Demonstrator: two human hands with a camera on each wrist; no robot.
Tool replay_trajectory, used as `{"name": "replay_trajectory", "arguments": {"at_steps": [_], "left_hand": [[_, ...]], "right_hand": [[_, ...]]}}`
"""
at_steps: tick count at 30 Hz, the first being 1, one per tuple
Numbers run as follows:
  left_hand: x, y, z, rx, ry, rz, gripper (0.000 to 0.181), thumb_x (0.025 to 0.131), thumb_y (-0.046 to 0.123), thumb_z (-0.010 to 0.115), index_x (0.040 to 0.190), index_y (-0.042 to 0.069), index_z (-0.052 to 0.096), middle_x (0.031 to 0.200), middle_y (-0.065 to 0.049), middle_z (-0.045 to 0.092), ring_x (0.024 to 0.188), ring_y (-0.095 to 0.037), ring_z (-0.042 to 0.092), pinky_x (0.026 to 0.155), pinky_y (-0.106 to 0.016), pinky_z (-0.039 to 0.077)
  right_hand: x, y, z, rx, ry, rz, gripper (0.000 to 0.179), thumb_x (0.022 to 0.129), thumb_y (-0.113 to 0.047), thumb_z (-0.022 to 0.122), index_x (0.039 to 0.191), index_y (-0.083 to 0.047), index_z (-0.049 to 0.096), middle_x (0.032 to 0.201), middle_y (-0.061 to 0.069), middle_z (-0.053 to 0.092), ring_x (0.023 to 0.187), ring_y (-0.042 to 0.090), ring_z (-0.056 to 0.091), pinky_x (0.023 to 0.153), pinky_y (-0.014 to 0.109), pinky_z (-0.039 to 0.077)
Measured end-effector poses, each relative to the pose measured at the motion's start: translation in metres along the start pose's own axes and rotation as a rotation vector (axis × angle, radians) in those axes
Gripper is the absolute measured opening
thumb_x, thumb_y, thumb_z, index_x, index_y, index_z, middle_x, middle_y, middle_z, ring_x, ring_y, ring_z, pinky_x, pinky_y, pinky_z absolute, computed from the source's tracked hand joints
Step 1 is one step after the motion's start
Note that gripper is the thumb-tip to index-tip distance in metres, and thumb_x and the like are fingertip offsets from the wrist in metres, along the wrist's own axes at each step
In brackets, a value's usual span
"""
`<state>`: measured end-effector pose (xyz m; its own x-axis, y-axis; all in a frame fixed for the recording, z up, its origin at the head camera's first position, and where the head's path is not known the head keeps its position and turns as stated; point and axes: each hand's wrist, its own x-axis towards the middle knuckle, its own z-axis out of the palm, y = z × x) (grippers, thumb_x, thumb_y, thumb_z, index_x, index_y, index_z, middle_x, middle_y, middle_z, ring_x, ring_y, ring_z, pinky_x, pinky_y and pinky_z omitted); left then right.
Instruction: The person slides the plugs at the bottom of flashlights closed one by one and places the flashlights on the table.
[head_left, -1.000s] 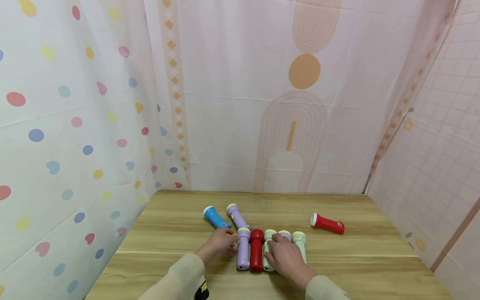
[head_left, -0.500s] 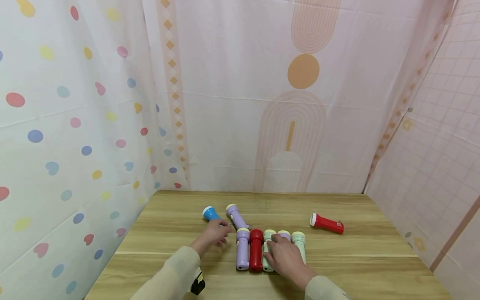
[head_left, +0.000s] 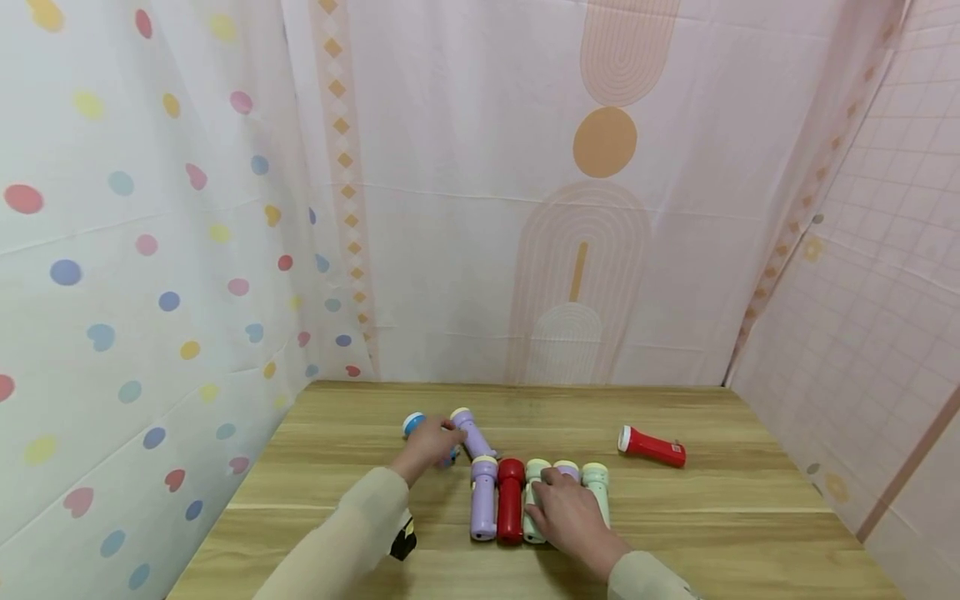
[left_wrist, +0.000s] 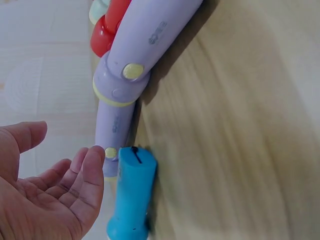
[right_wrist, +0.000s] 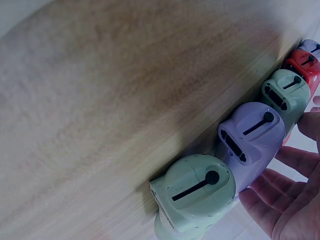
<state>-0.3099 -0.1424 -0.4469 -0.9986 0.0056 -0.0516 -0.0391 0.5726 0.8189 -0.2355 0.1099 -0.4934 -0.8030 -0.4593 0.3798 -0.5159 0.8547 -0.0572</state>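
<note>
My left hand [head_left: 427,443] is over a blue flashlight [head_left: 413,423], covering most of its body in the head view. In the left wrist view the fingers are loosely bent beside the blue flashlight [left_wrist: 132,187], with nothing gripped. A slanted purple flashlight [head_left: 471,435] lies just right of that hand. Closer to me, several flashlights lie side by side: purple [head_left: 483,504], red [head_left: 511,504], mint [head_left: 535,527], purple [head_left: 567,467] and mint [head_left: 597,481]. My right hand [head_left: 573,512] rests on the row's right part, its fingers touching the purple flashlight [right_wrist: 257,132] in the right wrist view.
A separate red flashlight [head_left: 652,447] with a white rim lies at the right rear of the wooden table [head_left: 720,533]. Behind the table hangs a patterned curtain [head_left: 450,250], with a dotted curtain [head_left: 165,350] on the left.
My left hand has moved from beside the row's left purple flashlight, away to the left and back, over the blue flashlight. My right hand stays on the row.
</note>
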Motion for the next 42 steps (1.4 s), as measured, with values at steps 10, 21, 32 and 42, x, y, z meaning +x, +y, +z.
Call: {"name": "replay_trajectory", "arguments": {"at_steps": [10, 21, 32, 42], "left_hand": [[0.011, 0.010, -0.003, 0.242, 0.071, 0.104, 0.024, 0.090, 0.024, 0.067, 0.087, 0.001, 0.062, 0.079, -0.006, 0.058, 0.070, -0.021, 0.052, 0.062, -0.034, 0.043], [0.029, 0.006, 0.011, 0.522, 0.144, 0.149, 0.026, 0.089, 0.026, 0.068, 0.076, 0.005, 0.062, 0.077, -0.009, 0.062, 0.068, -0.023, 0.056, 0.062, -0.042, 0.049], [0.038, 0.011, 0.033, 0.733, 0.177, 0.124, 0.035, 0.085, 0.040, 0.067, 0.075, 0.007, 0.069, 0.083, -0.015, 0.068, 0.083, -0.036, 0.064, 0.074, -0.052, 0.051], [0.041, 0.017, 0.039, 0.806, 0.140, 0.066, 0.033, 0.089, 0.037, 0.067, 0.086, 0.005, 0.073, 0.094, -0.018, 0.068, 0.092, -0.036, 0.059, 0.086, -0.055, 0.044]], "right_hand": [[0.000, -0.001, -0.002, -0.008, -0.006, -0.007, 0.026, 0.086, -0.032, 0.074, 0.097, -0.009, 0.071, 0.111, 0.012, 0.063, 0.093, 0.028, 0.064, 0.066, 0.042, 0.055], [0.000, 0.000, 0.000, -0.007, 0.000, -0.010, 0.025, 0.086, -0.032, 0.074, 0.097, -0.009, 0.071, 0.112, 0.012, 0.063, 0.094, 0.028, 0.064, 0.065, 0.042, 0.055], [0.002, 0.001, 0.001, -0.009, 0.014, -0.010, 0.025, 0.086, -0.033, 0.074, 0.096, -0.010, 0.070, 0.112, 0.011, 0.063, 0.093, 0.027, 0.064, 0.065, 0.042, 0.055], [0.002, 0.002, 0.003, -0.023, 0.009, -0.012, 0.027, 0.086, -0.033, 0.074, 0.098, -0.010, 0.072, 0.112, 0.011, 0.064, 0.093, 0.027, 0.064, 0.064, 0.041, 0.055]]}}
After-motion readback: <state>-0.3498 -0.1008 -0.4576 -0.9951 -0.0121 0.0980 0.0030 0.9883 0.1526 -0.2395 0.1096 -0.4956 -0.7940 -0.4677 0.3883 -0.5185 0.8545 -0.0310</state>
